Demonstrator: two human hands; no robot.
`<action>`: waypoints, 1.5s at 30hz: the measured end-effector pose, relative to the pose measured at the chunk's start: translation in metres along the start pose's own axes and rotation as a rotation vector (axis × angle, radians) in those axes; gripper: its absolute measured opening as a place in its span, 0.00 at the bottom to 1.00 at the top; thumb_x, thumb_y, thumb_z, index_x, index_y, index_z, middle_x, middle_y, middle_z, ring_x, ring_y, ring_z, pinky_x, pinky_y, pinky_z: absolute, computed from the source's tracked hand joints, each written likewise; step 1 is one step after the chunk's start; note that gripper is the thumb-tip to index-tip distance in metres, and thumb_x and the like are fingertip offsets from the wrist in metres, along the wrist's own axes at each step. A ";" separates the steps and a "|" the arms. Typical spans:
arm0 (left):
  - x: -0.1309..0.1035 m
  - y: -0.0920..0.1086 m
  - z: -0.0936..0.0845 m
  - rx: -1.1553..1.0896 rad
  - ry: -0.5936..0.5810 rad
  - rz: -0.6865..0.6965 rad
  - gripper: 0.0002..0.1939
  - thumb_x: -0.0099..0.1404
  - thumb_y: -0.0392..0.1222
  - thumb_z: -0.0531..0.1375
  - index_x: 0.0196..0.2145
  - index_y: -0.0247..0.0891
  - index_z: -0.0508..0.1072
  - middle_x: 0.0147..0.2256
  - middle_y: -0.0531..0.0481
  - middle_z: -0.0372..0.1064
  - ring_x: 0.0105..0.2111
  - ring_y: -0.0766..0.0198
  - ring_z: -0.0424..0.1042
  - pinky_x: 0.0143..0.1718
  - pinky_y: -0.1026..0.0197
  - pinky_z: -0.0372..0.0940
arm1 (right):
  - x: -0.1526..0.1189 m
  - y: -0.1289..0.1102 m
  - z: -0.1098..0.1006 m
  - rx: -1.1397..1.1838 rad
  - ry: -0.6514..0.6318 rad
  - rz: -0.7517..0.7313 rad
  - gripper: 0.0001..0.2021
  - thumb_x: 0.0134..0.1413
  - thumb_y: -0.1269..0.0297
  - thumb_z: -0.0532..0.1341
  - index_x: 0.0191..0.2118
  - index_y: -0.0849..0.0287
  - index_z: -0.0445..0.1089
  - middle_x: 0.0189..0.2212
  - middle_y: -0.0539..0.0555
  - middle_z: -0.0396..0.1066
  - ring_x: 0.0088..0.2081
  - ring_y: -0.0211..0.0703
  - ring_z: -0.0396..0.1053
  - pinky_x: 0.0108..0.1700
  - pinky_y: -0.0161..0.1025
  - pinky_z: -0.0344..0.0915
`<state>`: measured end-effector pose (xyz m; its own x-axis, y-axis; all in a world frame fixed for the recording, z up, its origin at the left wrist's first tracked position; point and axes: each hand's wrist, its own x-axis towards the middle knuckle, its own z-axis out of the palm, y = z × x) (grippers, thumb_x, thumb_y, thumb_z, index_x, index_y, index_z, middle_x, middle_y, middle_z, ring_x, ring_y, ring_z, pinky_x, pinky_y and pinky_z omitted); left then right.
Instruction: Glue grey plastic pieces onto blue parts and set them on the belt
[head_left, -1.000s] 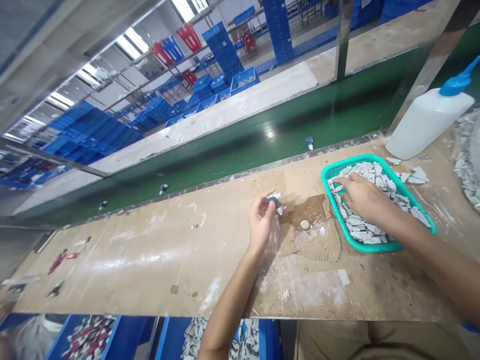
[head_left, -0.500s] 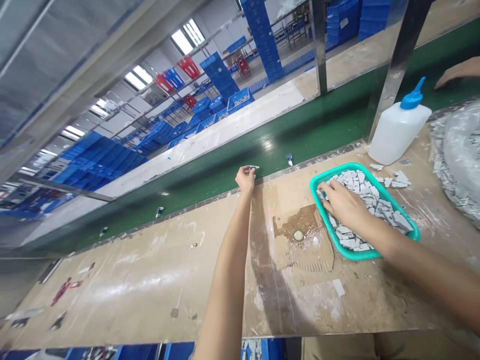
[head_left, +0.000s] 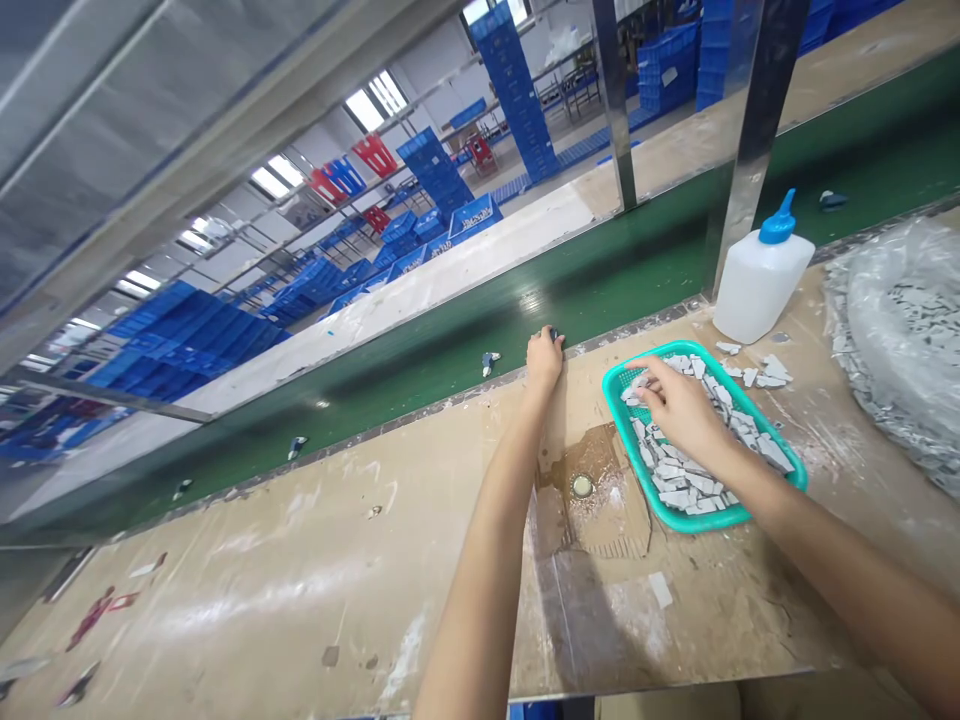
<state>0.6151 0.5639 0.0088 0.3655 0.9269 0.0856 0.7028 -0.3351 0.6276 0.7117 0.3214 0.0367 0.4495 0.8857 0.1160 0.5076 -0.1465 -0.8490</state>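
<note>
My left hand point(head_left: 545, 358) is at the near edge of the green conveyor belt point(head_left: 600, 290), its fingers closed on a small dark blue part point(head_left: 554, 334), mostly hidden by them. Just left of it, another small dark blue part with a white tip point(head_left: 489, 362) lies on the belt. Over the left corner of a teal plastic basket point(head_left: 651, 484), my right hand point(head_left: 679, 405) has its fingers curled about light grey flat chips point(head_left: 637, 388). Many similar chips fill the basket beneath that hand.
A white squeeze bottle point(head_left: 761, 285) with a blue nozzle stands behind the basket, near loose chips point(head_left: 772, 372). A clear plastic bag point(head_left: 892, 330) of chips lies at right. Wet cardboard point(head_left: 607, 510) bears a round disc point(head_left: 582, 486). Metal posts point(head_left: 754, 140) rise beside the belt.
My left hand has let go of the white-tipped part on the belt and moved right onto another dark part. My right hand has lifted slightly among the chips. The view has shifted.
</note>
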 end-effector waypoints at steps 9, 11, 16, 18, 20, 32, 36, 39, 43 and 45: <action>-0.058 -0.005 -0.040 -0.670 -0.050 -0.150 0.18 0.69 0.30 0.56 0.56 0.33 0.64 0.51 0.38 0.72 0.43 0.63 0.74 0.55 0.56 0.67 | -0.001 -0.002 -0.006 0.460 -0.022 0.039 0.07 0.56 0.69 0.61 0.41 0.60 0.71 0.35 0.57 0.79 0.38 0.47 0.79 0.43 0.43 0.77; -0.088 -0.009 -0.051 -0.850 -0.124 -0.192 0.15 0.68 0.32 0.57 0.53 0.33 0.66 0.51 0.37 0.71 0.41 0.65 0.74 0.53 0.58 0.68 | -0.002 -0.003 -0.007 0.479 -0.021 0.032 0.06 0.57 0.66 0.61 0.40 0.59 0.70 0.33 0.56 0.79 0.35 0.48 0.79 0.40 0.43 0.77; -0.161 -0.024 -0.076 -1.262 -0.305 -0.389 0.17 0.63 0.33 0.63 0.50 0.32 0.73 0.40 0.44 0.70 0.36 0.66 0.72 0.46 0.66 0.70 | -0.006 0.002 -0.009 0.177 0.095 -0.085 0.06 0.62 0.62 0.59 0.42 0.57 0.67 0.28 0.54 0.77 0.31 0.52 0.79 0.33 0.42 0.72; -0.182 -0.030 -0.083 -1.447 -0.363 -0.482 0.15 0.64 0.32 0.62 0.49 0.33 0.75 0.38 0.45 0.68 0.34 0.67 0.70 0.42 0.69 0.70 | -0.009 0.004 -0.010 0.019 0.131 -0.141 0.08 0.64 0.63 0.57 0.45 0.58 0.68 0.29 0.56 0.78 0.33 0.54 0.79 0.32 0.42 0.70; -0.195 -0.034 -0.086 -1.536 -0.400 -0.520 0.13 0.66 0.33 0.62 0.48 0.33 0.77 0.38 0.44 0.68 0.34 0.66 0.68 0.39 0.69 0.70 | -0.013 0.001 -0.012 -0.093 0.133 -0.189 0.10 0.66 0.62 0.55 0.47 0.59 0.68 0.30 0.56 0.78 0.32 0.54 0.78 0.30 0.41 0.67; -0.209 -0.056 -0.082 -1.422 -0.306 -0.298 0.29 0.45 0.53 0.81 0.40 0.35 0.80 0.33 0.48 0.73 0.35 0.64 0.74 0.44 0.60 0.72 | -0.053 -0.044 0.034 -0.179 -0.210 -0.522 0.12 0.70 0.64 0.55 0.42 0.57 0.78 0.33 0.52 0.79 0.31 0.43 0.76 0.30 0.37 0.70; -0.207 -0.062 -0.081 -1.482 -0.313 -0.353 0.27 0.41 0.49 0.82 0.35 0.33 0.80 0.33 0.47 0.75 0.33 0.64 0.76 0.41 0.62 0.72 | -0.058 -0.039 0.043 -0.339 -0.192 -0.632 0.17 0.73 0.62 0.53 0.41 0.62 0.78 0.37 0.55 0.79 0.35 0.45 0.78 0.36 0.38 0.73; -0.206 -0.065 -0.082 -1.530 -0.360 -0.328 0.24 0.45 0.46 0.81 0.36 0.33 0.80 0.35 0.48 0.76 0.34 0.65 0.77 0.44 0.62 0.71 | -0.060 -0.041 0.043 -0.408 -0.182 -0.701 0.16 0.74 0.61 0.56 0.45 0.66 0.78 0.38 0.56 0.79 0.36 0.44 0.78 0.35 0.37 0.73; -0.205 -0.067 -0.080 -1.583 -0.387 -0.256 0.20 0.49 0.44 0.79 0.36 0.34 0.80 0.35 0.50 0.76 0.35 0.66 0.77 0.46 0.62 0.71 | -0.062 -0.047 0.041 -0.415 -0.215 -0.723 0.09 0.68 0.67 0.63 0.46 0.66 0.79 0.34 0.53 0.79 0.32 0.41 0.77 0.33 0.35 0.71; -0.204 -0.068 -0.078 -1.585 -0.384 -0.227 0.17 0.51 0.43 0.78 0.36 0.35 0.80 0.36 0.51 0.76 0.36 0.66 0.77 0.47 0.62 0.72 | -0.063 -0.048 0.040 -0.424 -0.235 -0.734 0.06 0.66 0.69 0.65 0.43 0.64 0.79 0.35 0.53 0.80 0.34 0.41 0.78 0.33 0.36 0.70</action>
<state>0.4452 0.4106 0.0094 0.6390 0.7552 -0.1460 -0.4385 0.5136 0.7375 0.6297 0.2906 0.0494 -0.2370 0.8813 0.4088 0.8601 0.3860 -0.3335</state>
